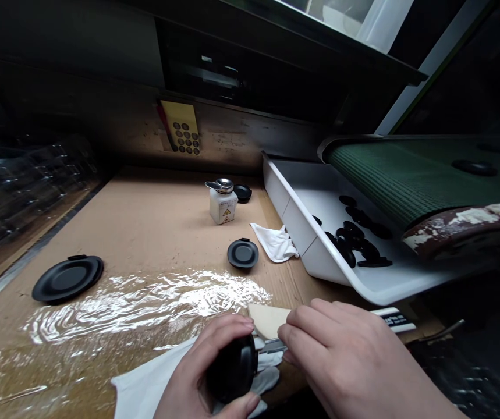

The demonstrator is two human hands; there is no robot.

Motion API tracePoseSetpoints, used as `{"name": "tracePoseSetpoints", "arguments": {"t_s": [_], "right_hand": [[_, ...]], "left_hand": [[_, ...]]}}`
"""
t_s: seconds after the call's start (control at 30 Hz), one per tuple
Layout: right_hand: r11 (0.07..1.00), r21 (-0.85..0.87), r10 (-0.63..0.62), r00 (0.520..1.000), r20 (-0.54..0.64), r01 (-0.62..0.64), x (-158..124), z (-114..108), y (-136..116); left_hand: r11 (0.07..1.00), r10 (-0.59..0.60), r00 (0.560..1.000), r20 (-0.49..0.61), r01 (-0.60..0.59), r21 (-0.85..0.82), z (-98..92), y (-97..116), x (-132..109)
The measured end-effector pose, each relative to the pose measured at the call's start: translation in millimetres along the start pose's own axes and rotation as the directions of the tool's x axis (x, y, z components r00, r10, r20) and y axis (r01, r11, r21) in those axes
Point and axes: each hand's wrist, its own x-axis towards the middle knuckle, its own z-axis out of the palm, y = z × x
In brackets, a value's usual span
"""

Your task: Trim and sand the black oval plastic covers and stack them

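Observation:
My left hand is closed around a glossy black round case, held near the front edge of the table. Pinched in my right hand is a thin metal blade; its tip meets the case's right rim, and its handle is hidden by my fingers. A cream-coloured wedge-shaped pad lies just behind the blade. Under my left hand spreads a white cloth. Two matte black round pieces, one small and one larger, rest on the table farther back.
A white pump bottle stands behind, with another black piece beside it. A crumpled white cloth touches a white tray containing several black pieces. A green conveyor belt overhangs the tray. Clear plastic trays are at left.

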Motion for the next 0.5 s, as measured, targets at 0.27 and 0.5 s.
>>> {"name": "tracePoseSetpoints", "arguments": {"t_s": [0.27, 0.5], "right_hand": [[1.0, 0.005, -0.028, 1.0, 0.006, 0.028, 1.2, 1.8, -3.1], [0.999, 0.024, -0.032, 0.999, 0.041, 0.031, 2.0, 1.5, -3.0]], "left_hand": [[1.0, -0.007, 1.0, -0.008, 0.006, -0.023, 1.3, 2.0, 3.9], [0.998, -0.01, 1.0, -0.024, 0.009, -0.057, 3.3, 2.2, 2.5]]}}
